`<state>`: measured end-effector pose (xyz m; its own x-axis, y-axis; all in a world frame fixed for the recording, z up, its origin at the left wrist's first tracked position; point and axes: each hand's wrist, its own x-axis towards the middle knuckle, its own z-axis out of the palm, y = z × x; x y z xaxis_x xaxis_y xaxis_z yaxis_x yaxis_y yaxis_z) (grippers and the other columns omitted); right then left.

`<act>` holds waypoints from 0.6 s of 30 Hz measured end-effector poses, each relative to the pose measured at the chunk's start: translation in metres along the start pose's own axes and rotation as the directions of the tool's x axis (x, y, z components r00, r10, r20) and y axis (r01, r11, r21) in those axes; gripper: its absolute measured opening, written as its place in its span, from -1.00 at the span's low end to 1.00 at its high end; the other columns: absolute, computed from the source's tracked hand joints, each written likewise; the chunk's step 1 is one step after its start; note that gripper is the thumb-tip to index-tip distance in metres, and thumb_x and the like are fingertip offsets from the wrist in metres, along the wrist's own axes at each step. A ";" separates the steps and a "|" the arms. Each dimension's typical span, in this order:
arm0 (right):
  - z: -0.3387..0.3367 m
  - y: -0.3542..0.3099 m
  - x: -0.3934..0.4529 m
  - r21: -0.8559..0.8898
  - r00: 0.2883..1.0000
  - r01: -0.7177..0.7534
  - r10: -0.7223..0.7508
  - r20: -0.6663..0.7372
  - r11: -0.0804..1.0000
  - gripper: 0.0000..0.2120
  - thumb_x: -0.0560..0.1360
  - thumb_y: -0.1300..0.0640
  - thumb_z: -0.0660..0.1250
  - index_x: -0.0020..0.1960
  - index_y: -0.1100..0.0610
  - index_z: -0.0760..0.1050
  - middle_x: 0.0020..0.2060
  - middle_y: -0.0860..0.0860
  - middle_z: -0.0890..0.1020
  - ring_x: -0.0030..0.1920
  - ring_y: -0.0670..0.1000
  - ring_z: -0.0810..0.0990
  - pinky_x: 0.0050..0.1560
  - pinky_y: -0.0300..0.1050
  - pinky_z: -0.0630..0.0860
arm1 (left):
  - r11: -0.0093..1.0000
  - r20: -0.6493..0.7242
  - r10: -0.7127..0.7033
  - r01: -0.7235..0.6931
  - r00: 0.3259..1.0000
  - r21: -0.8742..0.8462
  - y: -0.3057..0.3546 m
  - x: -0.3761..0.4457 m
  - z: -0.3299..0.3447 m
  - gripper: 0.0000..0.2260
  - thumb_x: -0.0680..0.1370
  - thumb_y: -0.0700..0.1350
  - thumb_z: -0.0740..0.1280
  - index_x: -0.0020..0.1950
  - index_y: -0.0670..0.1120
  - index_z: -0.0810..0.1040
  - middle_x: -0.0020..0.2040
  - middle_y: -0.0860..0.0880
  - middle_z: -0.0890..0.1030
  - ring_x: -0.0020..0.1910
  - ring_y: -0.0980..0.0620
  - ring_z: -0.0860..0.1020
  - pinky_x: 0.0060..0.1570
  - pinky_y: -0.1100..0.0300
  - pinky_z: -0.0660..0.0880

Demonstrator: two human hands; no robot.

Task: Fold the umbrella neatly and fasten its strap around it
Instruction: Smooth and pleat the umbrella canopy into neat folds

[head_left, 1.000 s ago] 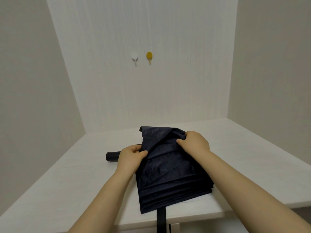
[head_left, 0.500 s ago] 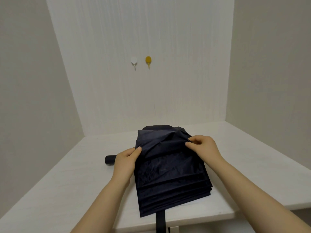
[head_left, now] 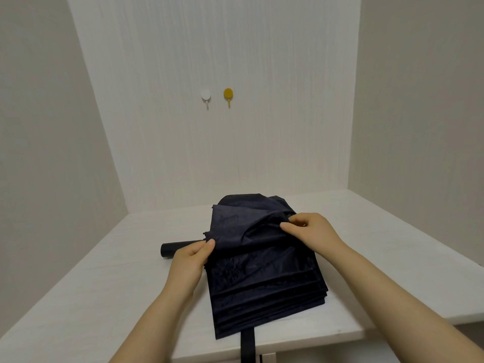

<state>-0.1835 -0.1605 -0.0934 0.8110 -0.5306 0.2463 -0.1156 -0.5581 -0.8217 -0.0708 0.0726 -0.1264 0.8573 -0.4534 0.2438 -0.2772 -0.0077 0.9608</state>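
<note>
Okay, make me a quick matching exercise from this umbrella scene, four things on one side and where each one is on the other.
Things:
1. strap
2. handle
3. yellow hook
4. right hand

Places:
A. on the back wall
B. hanging over the table's near edge
C. pinching the canopy's upper fold
D. sticking out left of the canopy

Pairs: 1-B, 2-D, 3-A, 4-C
</note>
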 end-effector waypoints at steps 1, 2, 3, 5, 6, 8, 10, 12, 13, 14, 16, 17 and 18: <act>0.001 -0.001 0.000 -0.027 1.000 0.007 -0.008 -0.010 1.000 -0.80 0.43 0.01 0.36 -0.34 0.05 0.54 -0.42 -0.11 0.55 -0.32 -0.08 0.51 -0.17 -0.15 0.43 | 1.000 -0.004 -0.002 0.002 1.000 0.003 0.000 0.000 0.000 -0.62 0.32 0.24 0.31 -0.20 -0.08 0.48 -0.20 -0.04 0.43 -0.16 0.03 0.37 -0.04 0.10 0.27; 0.002 -0.001 0.000 -0.024 0.999 0.010 -0.011 -0.032 1.000 -0.77 0.43 0.05 0.35 -0.37 0.11 0.54 -0.44 -0.02 0.55 -0.34 -0.02 0.50 -0.17 -0.11 0.44 | 1.000 -0.009 -0.009 0.009 1.000 -0.005 0.002 -0.001 0.002 -0.59 0.29 0.26 0.30 -0.21 -0.09 0.49 -0.21 -0.05 0.44 -0.17 0.02 0.38 -0.04 0.09 0.29; 0.003 -0.001 -0.001 0.012 0.998 0.017 -0.016 -0.064 1.000 -0.76 0.43 0.09 0.35 -0.34 0.19 0.56 -0.41 0.10 0.58 -0.33 0.04 0.53 -0.15 -0.07 0.47 | 1.000 -0.011 -0.008 0.008 1.000 -0.018 0.002 -0.002 0.002 -0.58 0.32 0.24 0.31 -0.24 -0.14 0.52 -0.22 -0.07 0.46 -0.17 0.01 0.40 -0.04 0.08 0.33; 0.000 -0.002 -0.006 0.177 0.993 0.039 -0.018 -0.120 0.983 -0.79 0.44 0.16 0.37 -0.22 0.33 0.59 -0.25 0.26 0.62 -0.27 0.05 0.57 -0.11 -0.09 0.47 | 0.998 -0.013 -0.015 0.014 1.000 -0.065 0.003 -0.003 0.003 -0.64 0.47 0.08 0.31 -0.24 -0.23 0.59 -0.21 -0.09 0.54 -0.15 0.00 0.46 0.02 0.06 0.40; -0.002 -0.002 -0.008 0.283 0.991 0.043 -0.005 -0.132 0.958 -0.82 0.44 0.21 0.37 -0.21 0.34 0.60 -0.26 0.22 0.62 -0.27 -0.02 0.57 -0.14 -0.16 0.46 | 0.996 -0.009 -0.023 0.022 1.000 -0.083 0.003 -0.003 0.004 -0.68 0.53 0.00 0.29 -0.20 -0.24 0.61 -0.19 -0.09 0.56 -0.13 -0.01 0.48 0.05 0.06 0.42; -0.006 -0.002 -0.012 0.442 0.993 0.029 0.025 -0.116 0.896 -0.92 0.44 0.27 0.37 -0.20 0.26 0.61 -0.33 0.04 0.60 -0.36 -0.19 0.56 -0.27 -0.36 0.44 | 0.994 0.000 -0.039 0.039 0.999 -0.103 0.003 -0.003 0.004 -0.71 0.56 -0.07 0.24 -0.16 -0.24 0.63 -0.15 -0.09 0.61 -0.10 -0.01 0.53 0.07 0.08 0.43; -0.011 0.000 -0.013 0.512 0.993 -0.002 0.061 -0.098 0.859 -0.95 0.43 0.30 0.36 -0.18 0.25 0.60 -0.35 0.01 0.57 -0.39 -0.14 0.53 -0.34 -0.33 0.42 | 0.993 -0.004 -0.041 0.041 0.999 -0.114 0.003 -0.004 0.006 -0.73 0.57 -0.08 0.23 -0.14 -0.18 0.66 -0.10 -0.08 0.66 -0.06 -0.01 0.57 0.09 0.10 0.46; -0.014 0.002 -0.013 0.517 0.993 -0.035 0.087 -0.076 0.855 -0.92 0.42 0.32 0.35 -0.24 0.22 0.57 -0.37 0.04 0.53 -0.33 -0.03 0.46 -0.30 -0.21 0.36 | 0.992 -0.004 -0.042 0.041 0.999 -0.118 0.003 -0.005 0.006 -0.72 0.57 -0.08 0.24 -0.11 -0.24 0.65 -0.09 -0.10 0.65 -0.05 -0.02 0.57 0.11 0.08 0.48; -0.015 0.001 -0.012 0.509 0.994 -0.053 0.095 -0.057 0.859 -0.90 0.42 0.32 0.34 -0.26 0.20 0.54 -0.38 0.04 0.51 -0.33 -0.01 0.44 -0.30 -0.20 0.33 | 0.992 -0.001 -0.035 0.034 0.999 -0.121 0.003 -0.006 0.006 -0.70 0.56 -0.08 0.24 -0.10 -0.31 0.62 -0.10 -0.11 0.63 -0.07 -0.03 0.55 0.12 0.07 0.47; -0.016 0.000 -0.011 0.502 0.994 -0.074 0.105 -0.034 0.862 -0.88 0.43 0.30 0.34 -0.28 0.19 0.51 -0.39 0.04 0.49 -0.34 -0.01 0.42 -0.30 -0.19 0.31 | 0.992 0.003 -0.024 0.024 1.000 -0.121 0.005 -0.007 0.006 -0.67 0.55 -0.06 0.27 -0.12 -0.36 0.58 -0.13 -0.13 0.59 -0.08 -0.03 0.52 0.11 0.07 0.46; -0.018 -0.005 -0.011 0.484 0.992 -0.112 0.127 0.003 0.868 -0.84 0.46 0.19 0.33 -0.30 0.16 0.49 -0.38 0.04 0.47 -0.38 -0.01 0.41 -0.30 -0.17 0.29 | 0.992 0.016 -0.016 0.018 1.000 -0.124 0.007 -0.009 0.005 -0.64 0.50 0.00 0.32 -0.16 -0.34 0.54 -0.17 -0.14 0.51 -0.12 -0.03 0.46 0.04 0.08 0.44; -0.019 -0.008 -0.011 0.464 0.990 -0.128 0.138 0.012 0.877 -0.81 0.47 0.12 0.33 -0.30 0.15 0.49 -0.37 0.04 0.46 -0.39 -0.01 0.40 -0.30 -0.16 0.29 | 0.992 0.021 -0.016 0.018 1.000 -0.124 0.008 -0.010 0.005 -0.64 0.49 0.00 0.32 -0.16 -0.34 0.54 -0.17 -0.13 0.50 -0.12 -0.03 0.45 0.03 0.07 0.43; -0.019 -0.010 -0.011 0.439 0.989 -0.137 0.148 0.010 0.888 -0.78 0.47 0.06 0.33 -0.30 0.15 0.49 -0.35 0.04 0.46 -0.40 -0.01 0.38 -0.30 -0.16 0.29 | 0.992 0.023 -0.025 0.028 0.999 -0.122 0.009 -0.011 0.006 -0.65 0.52 -0.04 0.31 -0.14 -0.37 0.54 -0.17 -0.14 0.52 -0.11 -0.03 0.47 0.03 0.05 0.44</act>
<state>-0.2019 -0.1612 -0.0781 0.7904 -0.6014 0.1169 0.0378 -0.1426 -0.9891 -0.0852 0.0724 -0.1217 0.8537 -0.4737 0.2164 -0.1982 0.0887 0.9761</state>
